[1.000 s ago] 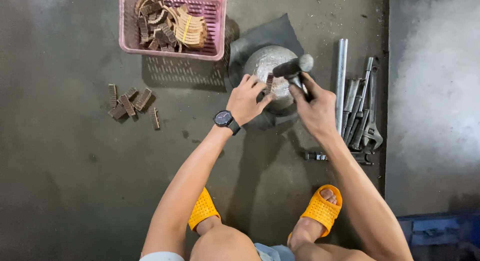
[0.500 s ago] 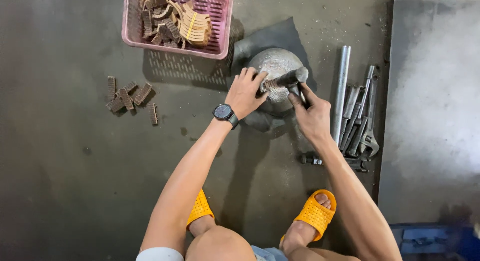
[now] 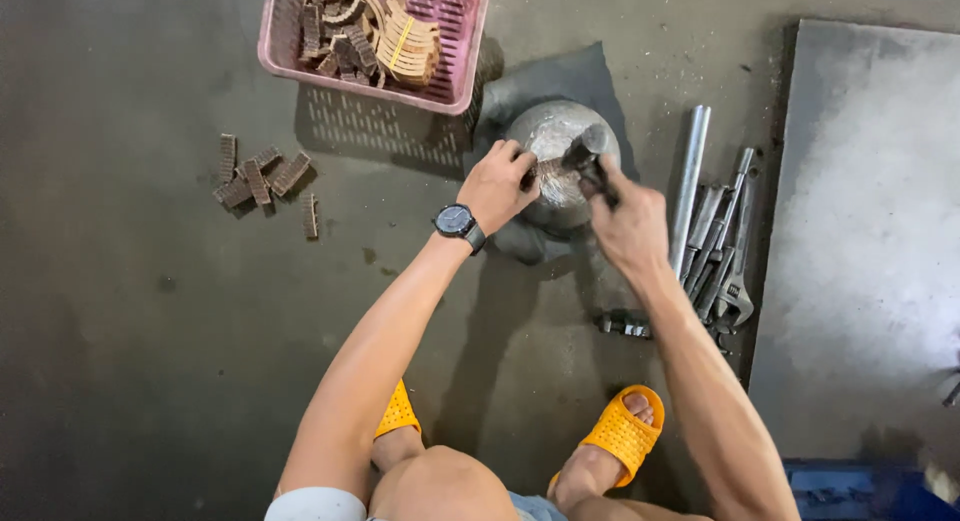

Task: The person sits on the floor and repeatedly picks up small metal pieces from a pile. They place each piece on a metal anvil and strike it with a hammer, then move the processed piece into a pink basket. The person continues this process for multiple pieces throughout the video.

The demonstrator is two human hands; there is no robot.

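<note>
The rounded grey metal block sits on the dark concrete floor, on a crumpled grey cloth, just in front of the person's knees. A small ridged brown piece lies across its top, between the two hands. The left hand, with a black wristwatch on its wrist, rests on the block's left side with fingers curled around the near end of that brown piece, pinning it there. The right hand is clenched around the dark handle of a hammer, whose metal head hangs just above the block's upper right part, close beside the brown piece; the head is blurred, so contact with the block cannot be told.

Behind the block, at the top of the view, stands a pink perforated plastic basket holding curved brown and tan lining pieces. Well to the left of the left hand, a small scatter of ridged brown pieces lies on the floor. Just right of the right hand lie a steel pipe and a cluster of wrenches, beside a flat grey metal sheet. The person's feet wear orange slippers.
</note>
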